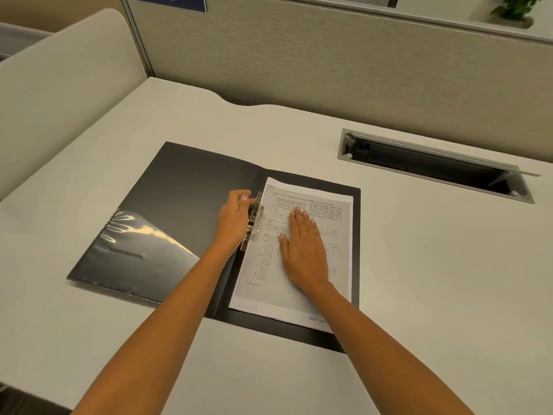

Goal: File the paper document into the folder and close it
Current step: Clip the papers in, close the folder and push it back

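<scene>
A black folder [179, 199] lies open on the desk, its left cover flat with a clear plastic pocket [140, 244] at the lower corner. Printed paper sheets [326, 205] rest on the folder's right half, slightly skewed. A metal clip [254, 223] runs along the spine beside the paper's left edge. My left hand [235, 220] is curled around the clip, fingertips on its upper end. Flat on the paper lies my right hand [302, 250], fingers together, pressing the sheets down.
The pale desk [419, 265] has an open cable tray slot [434, 166] at the back right. A fabric partition [329, 61] bounds the far side and a curved divider [59, 85] the left. A plant [514, 7] stands beyond the partition.
</scene>
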The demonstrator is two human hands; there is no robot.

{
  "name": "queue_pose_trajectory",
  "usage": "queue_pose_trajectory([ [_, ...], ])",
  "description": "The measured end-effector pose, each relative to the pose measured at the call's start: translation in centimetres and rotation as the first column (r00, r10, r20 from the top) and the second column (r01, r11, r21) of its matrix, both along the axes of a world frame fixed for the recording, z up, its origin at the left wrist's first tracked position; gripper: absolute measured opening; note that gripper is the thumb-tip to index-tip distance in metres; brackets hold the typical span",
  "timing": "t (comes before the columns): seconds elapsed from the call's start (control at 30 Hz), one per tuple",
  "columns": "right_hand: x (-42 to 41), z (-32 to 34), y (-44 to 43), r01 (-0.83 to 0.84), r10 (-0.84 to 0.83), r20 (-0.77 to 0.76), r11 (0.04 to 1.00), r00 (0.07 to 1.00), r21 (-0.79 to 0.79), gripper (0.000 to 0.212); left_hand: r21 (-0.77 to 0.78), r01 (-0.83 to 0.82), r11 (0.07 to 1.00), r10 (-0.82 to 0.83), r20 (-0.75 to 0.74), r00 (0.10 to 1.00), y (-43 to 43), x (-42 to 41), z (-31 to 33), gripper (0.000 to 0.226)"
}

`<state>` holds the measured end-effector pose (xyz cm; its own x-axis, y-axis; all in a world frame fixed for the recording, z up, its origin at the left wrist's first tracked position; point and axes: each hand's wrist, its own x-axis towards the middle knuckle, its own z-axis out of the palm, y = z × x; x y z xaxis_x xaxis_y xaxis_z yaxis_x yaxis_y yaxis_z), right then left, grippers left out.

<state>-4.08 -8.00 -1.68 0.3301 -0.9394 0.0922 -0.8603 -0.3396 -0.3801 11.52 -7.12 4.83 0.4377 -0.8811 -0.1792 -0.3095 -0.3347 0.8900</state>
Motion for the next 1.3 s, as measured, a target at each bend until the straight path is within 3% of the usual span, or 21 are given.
queue_pose_trajectory([
  [0.2, 0.0, -0.1, 0.1, -0.005, 0.005, 0.032, 1.000, 0.999, 0.003, 0.062, -0.113, -0.127, 0.985, 0.118, -0.082, 0.990, 2.5, 0.3, 0.1, 0.028],
  [0.37, 0.0, 0.0, 0.1, 0.001, -0.001, 0.024, 1.000, 1.000, 0.006, 0.062, -0.087, -0.172, 0.981, 0.174, 0.022, 0.984, 3.4, 0.4, -0.2, 0.021],
  [0.5, 0.0, 0.0, 0.1, 0.000, 0.000, 0.034, 1.000, 0.999, 0.012, 0.062, -0.080, -0.256, 0.963, 0.258, 0.020, 0.966, 3.9, 0.3, -0.1, 0.020],
  [0.87, 0.0, 0.2, 0.1, -0.004, 0.004, 0.035, 1.000, 0.999, 0.016, 0.062, 0.120, -0.305, 0.945, 0.312, -0.045, 0.949, 5.5, 0.2, -0.9, 0.018],
  [1.3, 0.1, 0.2, 0.1, 0.009, -0.010, 0.029, 1.000, 1.000, 0.005, 0.061, 0.186, -0.278, 0.942, 0.236, 0.219, 0.947, 6.2, -0.1, -1.6, 0.022],
])
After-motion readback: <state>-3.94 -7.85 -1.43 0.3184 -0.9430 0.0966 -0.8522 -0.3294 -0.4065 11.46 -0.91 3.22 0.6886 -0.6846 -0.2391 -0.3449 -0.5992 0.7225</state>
